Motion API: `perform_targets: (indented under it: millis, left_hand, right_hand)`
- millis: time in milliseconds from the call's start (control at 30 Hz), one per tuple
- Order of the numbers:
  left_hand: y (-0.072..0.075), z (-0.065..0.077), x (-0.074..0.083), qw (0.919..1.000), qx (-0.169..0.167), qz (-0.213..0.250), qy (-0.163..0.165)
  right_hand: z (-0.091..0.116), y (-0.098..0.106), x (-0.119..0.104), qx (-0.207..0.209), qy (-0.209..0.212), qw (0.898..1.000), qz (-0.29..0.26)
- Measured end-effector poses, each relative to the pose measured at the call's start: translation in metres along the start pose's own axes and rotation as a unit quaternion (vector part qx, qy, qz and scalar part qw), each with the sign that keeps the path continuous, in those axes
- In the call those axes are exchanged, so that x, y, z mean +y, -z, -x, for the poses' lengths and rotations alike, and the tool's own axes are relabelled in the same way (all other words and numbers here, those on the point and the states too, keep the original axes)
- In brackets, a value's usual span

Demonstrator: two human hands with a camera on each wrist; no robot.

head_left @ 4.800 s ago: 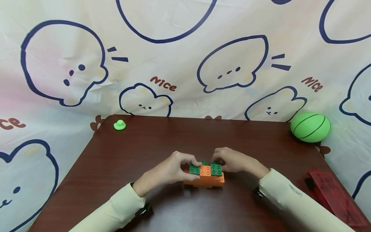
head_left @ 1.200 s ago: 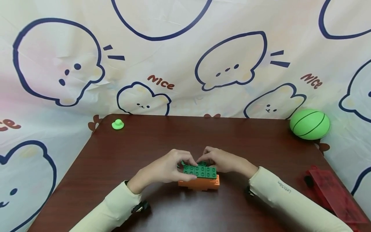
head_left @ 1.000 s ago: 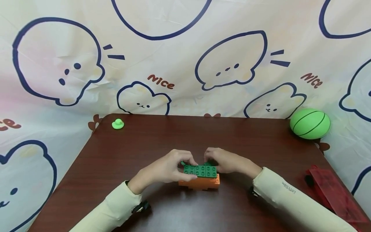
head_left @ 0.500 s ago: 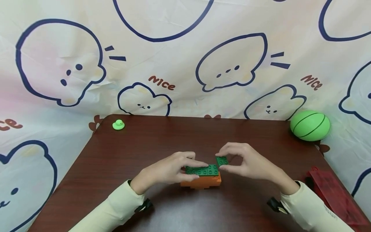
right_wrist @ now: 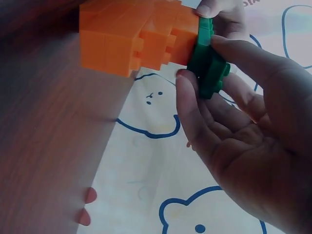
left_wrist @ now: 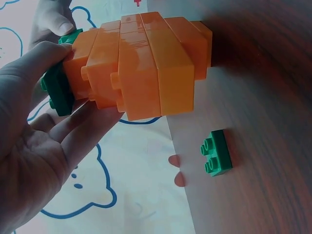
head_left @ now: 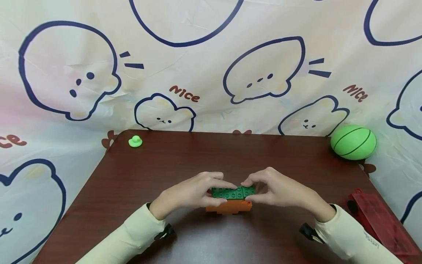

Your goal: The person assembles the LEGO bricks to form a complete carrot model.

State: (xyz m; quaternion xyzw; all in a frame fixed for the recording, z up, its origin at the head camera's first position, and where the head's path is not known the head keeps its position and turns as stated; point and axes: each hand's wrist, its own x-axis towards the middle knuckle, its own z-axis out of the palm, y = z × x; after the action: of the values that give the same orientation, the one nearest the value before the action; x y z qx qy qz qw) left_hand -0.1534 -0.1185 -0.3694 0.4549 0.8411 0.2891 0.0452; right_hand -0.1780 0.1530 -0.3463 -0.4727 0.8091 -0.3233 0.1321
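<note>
A stepped stack of orange toy building bricks [head_left: 229, 206] stands on the table, with a row of green bricks [head_left: 227, 193] along its top. My left hand [head_left: 194, 191] grips the stack's left end, thumb at the near side and fingers over the top and far side. Between right thumb and fingertips my right hand [head_left: 285, 187] pinches a small green brick [right_wrist: 214, 75], held right at the right end of the green row. In the right wrist view this brick sits slightly askew against the green below it. Another green brick [left_wrist: 218, 152] lies loose on the table behind the stack.
A small green rubber duck [head_left: 135, 141] sits at the table's far left corner, and a green ball [head_left: 353, 142] at the far right. A translucent red object [head_left: 379, 220] lies along the right edge. A patterned cloth [head_left: 211, 73] hangs behind the dark table [head_left: 184, 154].
Green has filled the orange gap in the top row. My right hand reached behind the stack, picked up a green brick and brought it to the row's right end. My left hand keeps its grip.
</note>
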Motion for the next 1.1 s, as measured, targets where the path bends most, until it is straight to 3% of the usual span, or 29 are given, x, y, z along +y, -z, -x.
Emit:
perform_targets:
  millis: [200, 500, 667, 833, 1000, 1100]
  left_hand:
    - [0.002, -0.002, 0.000, 1.0000, 0.002, -0.001, 0.004]
    - [-0.003, -0.002, 0.002, 0.9994, 0.026, 0.012, 0.018]
    - [-0.007, -0.003, 0.002, 0.9973, 0.054, 0.029, 0.041]
    - [-0.017, -0.009, -0.002, 0.9967, 0.056, 0.038, 0.045]
    - [-0.008, 0.005, -0.020, 0.9918, 0.036, 0.063, 0.106]
    - [0.000, 0.018, -0.038, 0.9854, 0.030, 0.044, 0.162]
  right_hand:
    - [-0.005, 0.002, -0.002, -0.009, -0.007, 1.000, 0.001]
    - [-0.002, -0.003, -0.002, 0.024, -0.003, 0.999, 0.048]
    - [-0.003, -0.012, 0.001, 0.046, 0.041, 0.995, 0.079]
    - [0.001, -0.023, 0.006, 0.064, 0.087, 0.990, 0.093]
    - [-0.005, -0.026, 0.006, 0.066, 0.084, 0.989, 0.097]
    - [-0.010, -0.025, 0.004, 0.061, 0.076, 0.990, 0.101]
